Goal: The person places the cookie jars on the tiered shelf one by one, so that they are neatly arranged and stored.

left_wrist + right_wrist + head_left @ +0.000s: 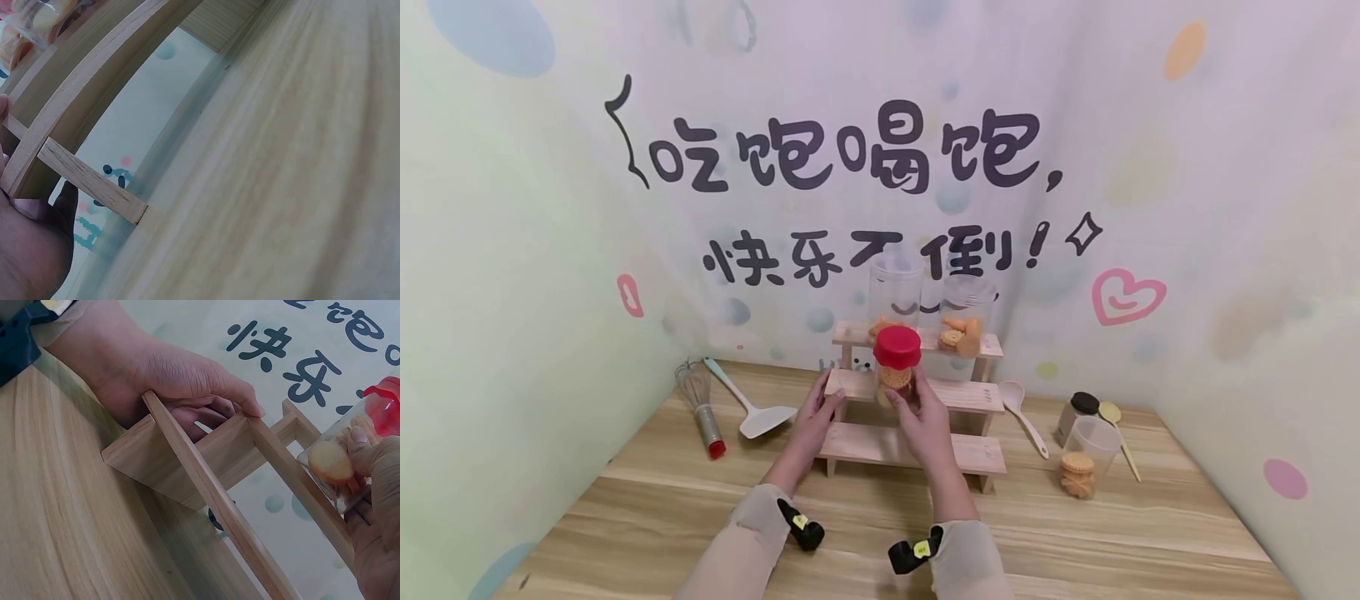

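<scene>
My right hand grips a clear jar with a red lid and biscuits inside. The jar is at the middle step of a three-tier wooden shelf stand; whether its base touches the board I cannot tell. At the left end of that step my left hand holds the stand, thumb on the board's edge in the right wrist view. Two clear containers stand on the top step: a taller one at left and a shorter one at right, both with biscuits at the bottom.
Left of the stand lie a whisk and a white spatula. To the right are a pale spoon, a black-lidded jar, a yellow spoon and a clear cup beside stacked biscuits. A printed cloth hangs behind.
</scene>
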A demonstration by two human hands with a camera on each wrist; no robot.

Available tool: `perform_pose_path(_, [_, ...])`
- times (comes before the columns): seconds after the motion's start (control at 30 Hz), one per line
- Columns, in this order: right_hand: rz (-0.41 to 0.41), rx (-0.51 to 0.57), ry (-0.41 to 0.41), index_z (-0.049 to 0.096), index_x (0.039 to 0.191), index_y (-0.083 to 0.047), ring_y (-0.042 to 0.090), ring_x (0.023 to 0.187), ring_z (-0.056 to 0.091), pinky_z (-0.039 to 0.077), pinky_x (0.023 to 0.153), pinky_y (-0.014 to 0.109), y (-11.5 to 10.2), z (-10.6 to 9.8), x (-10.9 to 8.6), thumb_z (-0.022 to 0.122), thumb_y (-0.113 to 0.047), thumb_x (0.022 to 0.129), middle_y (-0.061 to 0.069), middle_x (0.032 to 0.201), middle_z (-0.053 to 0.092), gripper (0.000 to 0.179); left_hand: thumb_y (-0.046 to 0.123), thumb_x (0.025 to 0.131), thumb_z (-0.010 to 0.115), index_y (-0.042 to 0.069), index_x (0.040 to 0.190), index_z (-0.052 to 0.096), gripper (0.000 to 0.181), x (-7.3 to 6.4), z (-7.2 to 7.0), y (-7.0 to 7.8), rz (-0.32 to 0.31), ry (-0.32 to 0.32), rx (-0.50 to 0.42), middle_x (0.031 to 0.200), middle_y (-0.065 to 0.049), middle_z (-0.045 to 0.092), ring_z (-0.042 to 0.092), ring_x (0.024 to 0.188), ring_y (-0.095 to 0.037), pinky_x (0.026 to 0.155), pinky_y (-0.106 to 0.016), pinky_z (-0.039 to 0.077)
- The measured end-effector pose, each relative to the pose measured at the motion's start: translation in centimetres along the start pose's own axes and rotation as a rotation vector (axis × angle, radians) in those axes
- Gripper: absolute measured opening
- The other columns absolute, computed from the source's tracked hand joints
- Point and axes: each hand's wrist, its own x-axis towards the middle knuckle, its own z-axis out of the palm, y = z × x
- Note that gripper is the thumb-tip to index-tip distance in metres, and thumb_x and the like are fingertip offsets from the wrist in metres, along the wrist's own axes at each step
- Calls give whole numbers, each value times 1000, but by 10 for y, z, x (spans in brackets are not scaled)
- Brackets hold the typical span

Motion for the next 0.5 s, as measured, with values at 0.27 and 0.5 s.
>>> perform_pose_path(0.27, [25, -17, -9, 44, 153, -15, 28, 130, 55, 47, 106, 41, 1, 0, 0, 70, -29, 96, 12, 147, 53, 64, 39, 103, 57, 18, 162, 23, 71, -2, 0, 6, -8, -15, -6, 168, -6, 14, 18, 152, -32, 121, -50, 22])
perform_pose_path(0.5, [13, 13, -6, 46, 151, -14, 27, 129, 56, 47, 106, 41, 0, 0, 1, 70, -34, 96, 12, 146, 54, 63, 41, 102, 58, 20, 162, 23, 71, -1, 0, 3, -7, -21, -7, 168, -5, 15, 20, 151, -31, 120, -51, 23])
